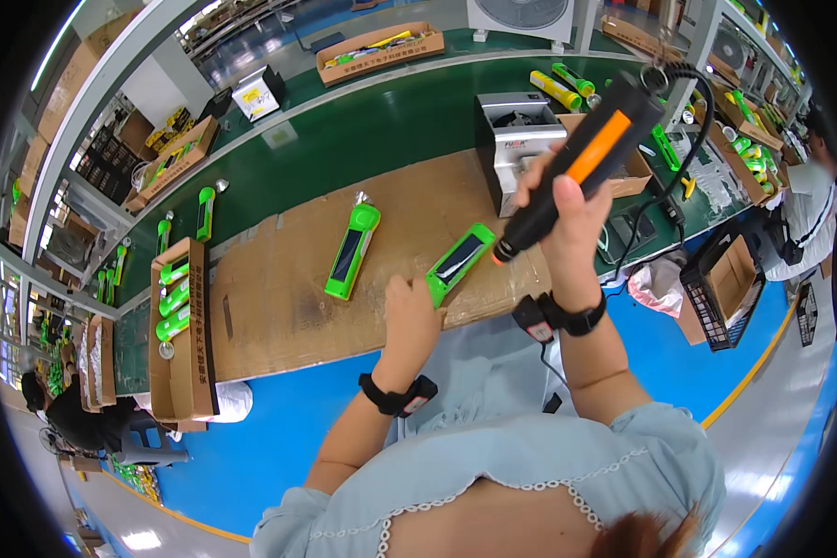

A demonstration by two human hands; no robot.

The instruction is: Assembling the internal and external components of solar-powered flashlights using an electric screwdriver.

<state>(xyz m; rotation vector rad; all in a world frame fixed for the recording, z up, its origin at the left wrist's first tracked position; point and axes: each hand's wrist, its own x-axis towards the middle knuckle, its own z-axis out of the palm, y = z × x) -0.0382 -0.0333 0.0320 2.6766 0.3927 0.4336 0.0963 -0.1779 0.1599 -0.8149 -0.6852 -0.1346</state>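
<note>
My left hand (411,321) is closed on the near end of a green flashlight body (460,265) with a dark panel along its face. In my right hand (578,228) is a black electric screwdriver (595,149) with an orange stripe, hanging from a coiled cord. Its tip points down and left beside the far end of the flashlight body; whether the two touch I cannot tell. A second green flashlight (353,251), with a clear or silvery piece at its head, lies apart to the left on the cardboard sheet (279,298).
At the left, a cardboard box (184,363) holds several green flashlights. A grey-and-black machine (511,149) stands behind the screwdriver. Beyond are a long box (381,56) of parts and yellow-green flashlights (558,90). A black crate (725,293) sits at the right; other people are at both sides.
</note>
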